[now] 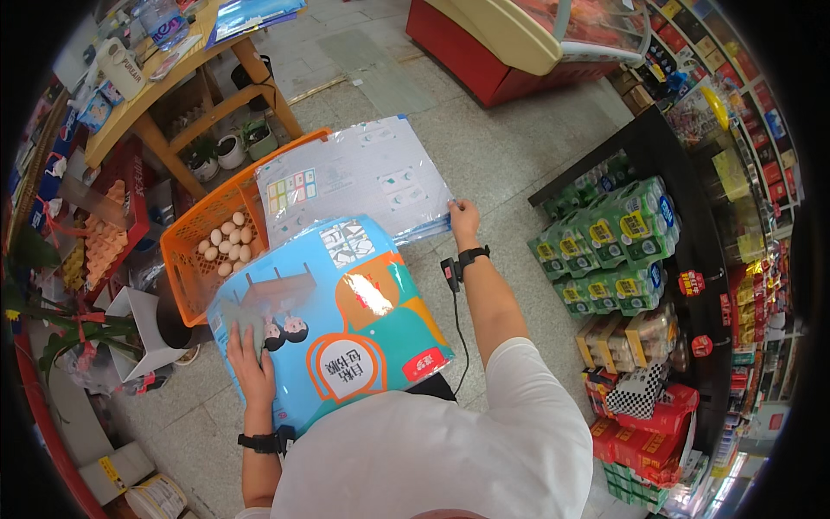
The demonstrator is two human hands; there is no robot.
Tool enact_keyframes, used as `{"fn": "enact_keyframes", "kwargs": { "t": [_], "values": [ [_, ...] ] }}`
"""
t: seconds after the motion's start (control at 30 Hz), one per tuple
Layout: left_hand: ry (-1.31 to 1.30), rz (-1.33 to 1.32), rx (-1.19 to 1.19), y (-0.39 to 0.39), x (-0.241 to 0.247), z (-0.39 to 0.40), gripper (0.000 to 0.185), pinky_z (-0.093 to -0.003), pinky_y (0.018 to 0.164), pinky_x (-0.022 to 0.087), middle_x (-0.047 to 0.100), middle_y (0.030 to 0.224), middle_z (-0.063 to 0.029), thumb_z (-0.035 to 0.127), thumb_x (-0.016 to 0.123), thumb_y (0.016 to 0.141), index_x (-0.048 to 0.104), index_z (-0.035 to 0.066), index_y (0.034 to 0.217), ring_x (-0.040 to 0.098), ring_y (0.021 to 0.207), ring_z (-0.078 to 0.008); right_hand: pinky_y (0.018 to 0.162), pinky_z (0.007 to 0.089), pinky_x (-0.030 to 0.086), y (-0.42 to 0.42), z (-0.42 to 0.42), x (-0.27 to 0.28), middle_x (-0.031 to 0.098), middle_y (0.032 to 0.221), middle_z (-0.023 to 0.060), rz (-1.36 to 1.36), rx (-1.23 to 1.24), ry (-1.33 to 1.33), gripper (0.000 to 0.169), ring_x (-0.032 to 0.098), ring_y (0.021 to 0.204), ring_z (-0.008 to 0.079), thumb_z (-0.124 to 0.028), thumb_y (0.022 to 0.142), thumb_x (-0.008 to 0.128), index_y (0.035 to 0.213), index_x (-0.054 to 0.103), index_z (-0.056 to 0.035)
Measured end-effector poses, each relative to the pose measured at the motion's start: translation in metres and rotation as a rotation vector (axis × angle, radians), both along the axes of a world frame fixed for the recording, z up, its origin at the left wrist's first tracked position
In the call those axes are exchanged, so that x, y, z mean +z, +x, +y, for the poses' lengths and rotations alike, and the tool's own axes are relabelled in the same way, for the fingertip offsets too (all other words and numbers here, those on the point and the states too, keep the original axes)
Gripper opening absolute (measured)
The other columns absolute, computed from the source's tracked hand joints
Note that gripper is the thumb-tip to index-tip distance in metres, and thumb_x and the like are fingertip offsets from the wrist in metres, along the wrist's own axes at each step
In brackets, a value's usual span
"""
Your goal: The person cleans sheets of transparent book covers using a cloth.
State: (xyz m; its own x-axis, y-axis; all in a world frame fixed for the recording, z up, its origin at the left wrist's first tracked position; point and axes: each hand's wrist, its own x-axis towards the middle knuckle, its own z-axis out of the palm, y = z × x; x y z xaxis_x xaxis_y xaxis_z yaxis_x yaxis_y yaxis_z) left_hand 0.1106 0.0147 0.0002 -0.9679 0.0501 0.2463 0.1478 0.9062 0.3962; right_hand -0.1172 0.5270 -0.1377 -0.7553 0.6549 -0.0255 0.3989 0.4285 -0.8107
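A stack of blue plastic-wrapped packs with printed fronts lies before me, near my body. My left hand presses a grey-green cloth on the top pack, near its left edge. Farther off, a plastic-sleeved pack with a pale gridded face rests over the right part of an orange plastic crate. My right hand holds that pack by its right corner. Several eggs lie in the crate's open left part.
A wooden table with bottles stands at the upper left, potted plants beneath it. Egg trays and a white planter are at left. Shrink-wrapped green cans fill a black shelf at right. A red chest freezer stands beyond.
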Motion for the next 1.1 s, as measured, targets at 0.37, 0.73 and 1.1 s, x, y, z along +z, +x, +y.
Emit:
{"fn": "enact_keyframes", "kwargs": {
  "t": [0.37, 0.73, 1.1],
  "values": [
    [0.022, 0.004, 0.001, 0.0, 0.001, 0.001, 0.05, -0.054, 0.113, 0.028, 0.031, 0.156, -0.02, 0.006, 0.054, 0.091, 0.047, 0.002, 0.14, 0.031, 0.139, -0.0432, 0.072, 0.0387, 0.053, 0.001, -0.016, 0.047, 0.067, 0.098, 0.0089, 0.188, 0.022, -0.727, 0.028, 0.065, 0.075, 0.0211, -0.025, 0.09, 0.061, 0.107, 0.064, -0.0028],
    [0.016, 0.002, -0.016, -0.003, 0.004, 0.002, 0.053, -0.0524, 0.114, 0.026, 0.031, 0.157, -0.0204, 0.006, 0.053, 0.09, 0.046, 0.001, 0.141, 0.031, 0.139, -0.043, 0.066, 0.0354, 0.061, -0.002, -0.01, 0.039, 0.065, 0.11, 0.0169, -0.289, 0.309, -0.752, 0.042, 0.072, 0.09, 0.0293, -0.021, 0.096, 0.06, 0.128, 0.05, 0.003],
    [0.051, 0.004, -0.039, -0.004, 0.001, 0.0, 0.056, -0.0508, 0.115, 0.024, 0.028, 0.159, -0.0202, 0.007, 0.048, 0.091, 0.041, 0.001, 0.146, 0.029, 0.142, -0.0411, 0.075, 0.0365, 0.063, 0.0, -0.029, 0.048, 0.057, 0.124, 0.0262, 0.089, -0.009, -1.133, 0.04, 0.071, 0.095, 0.0361, -0.011, 0.102, 0.046, 0.136, 0.033, 0.0063]
  ]
}}
